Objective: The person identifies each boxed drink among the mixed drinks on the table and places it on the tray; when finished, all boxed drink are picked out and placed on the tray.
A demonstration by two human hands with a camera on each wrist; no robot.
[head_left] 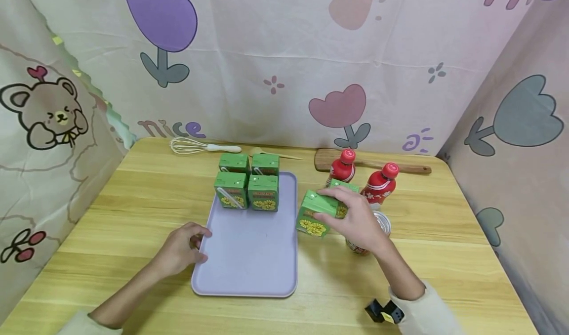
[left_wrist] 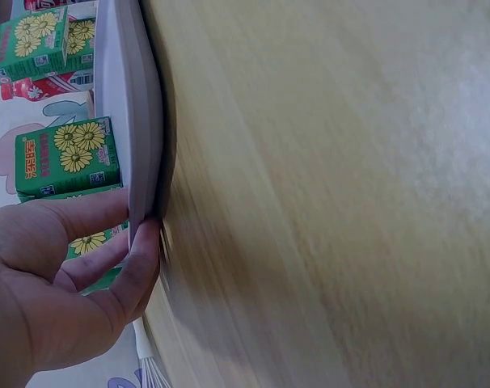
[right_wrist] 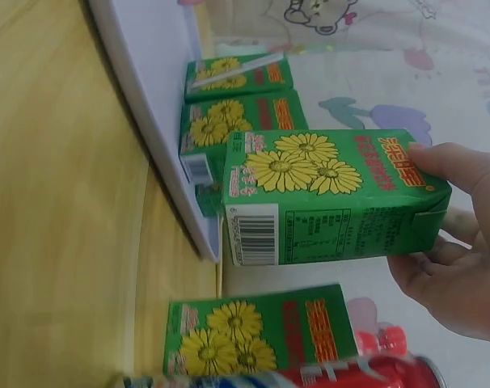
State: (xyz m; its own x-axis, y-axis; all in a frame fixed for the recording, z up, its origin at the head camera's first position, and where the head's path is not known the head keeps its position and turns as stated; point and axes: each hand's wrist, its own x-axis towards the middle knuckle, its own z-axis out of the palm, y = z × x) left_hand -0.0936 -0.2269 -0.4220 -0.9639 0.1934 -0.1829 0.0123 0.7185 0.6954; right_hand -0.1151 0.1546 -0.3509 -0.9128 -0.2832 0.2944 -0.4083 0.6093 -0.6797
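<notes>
My right hand [head_left: 351,219] grips the top of a green juice carton [head_left: 313,221] printed with yellow flowers, just right of the lilac tray [head_left: 253,256]. In the right wrist view the carton [right_wrist: 326,186] shows its barcode side, with thumb and fingers on opposite sides. My left hand [head_left: 180,248] pinches the tray's left rim, fingers on both sides of it in the left wrist view. Several matching cartons [head_left: 264,193] stand in two rows at the tray's far end, one with a white straw on its front. Another carton [right_wrist: 261,327] stands behind the held one.
Two red-capped bottles [head_left: 381,184] and a can [head_left: 382,222] stand right of the held carton. Along the back lie a whisk [head_left: 204,146], a thin wooden utensil [head_left: 280,154] and a wooden spatula [head_left: 326,160]. A small black device [head_left: 384,311] sits by the right sleeve.
</notes>
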